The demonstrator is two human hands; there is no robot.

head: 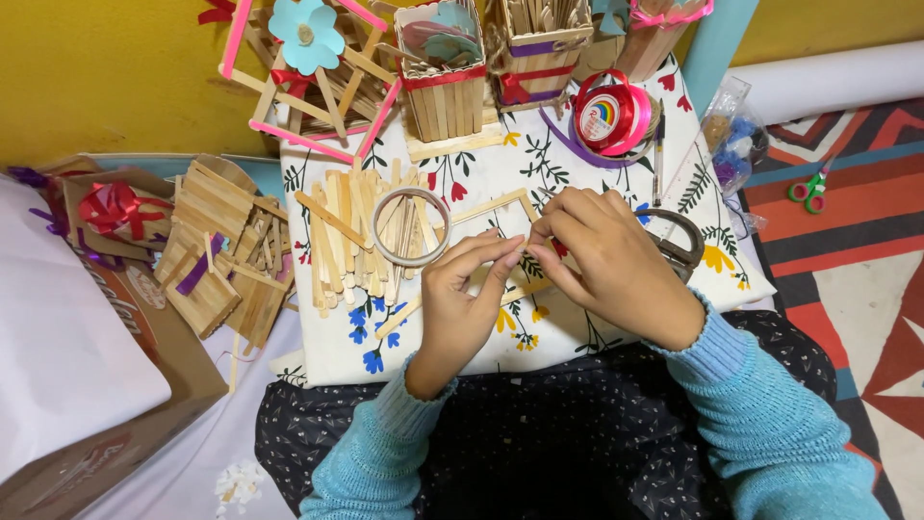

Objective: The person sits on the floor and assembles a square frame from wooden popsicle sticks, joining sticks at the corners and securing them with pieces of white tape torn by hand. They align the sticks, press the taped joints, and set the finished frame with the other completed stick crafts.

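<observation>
My left hand (464,294) and my right hand (604,260) meet over a square frame of wooden craft sticks (494,206) lying on a floral cloth (597,183). The fingertips of both hands pinch together at one small spot near the frame's middle; what they hold is too small to tell. A ring of clear tape (410,226) rests on a heap of loose craft sticks (348,236) just left of my left hand. Dark scissors (681,241) lie partly under my right hand.
Stick-built boxes (443,82) and a pink-edged frame with a blue paper flower (306,34) stand at the back. A pink ribbon roll (612,114), a pen (658,144), a bead bag (730,135) and small green scissors (810,188) lie right. A cardboard box (115,385) and stick panels (217,260) sit left.
</observation>
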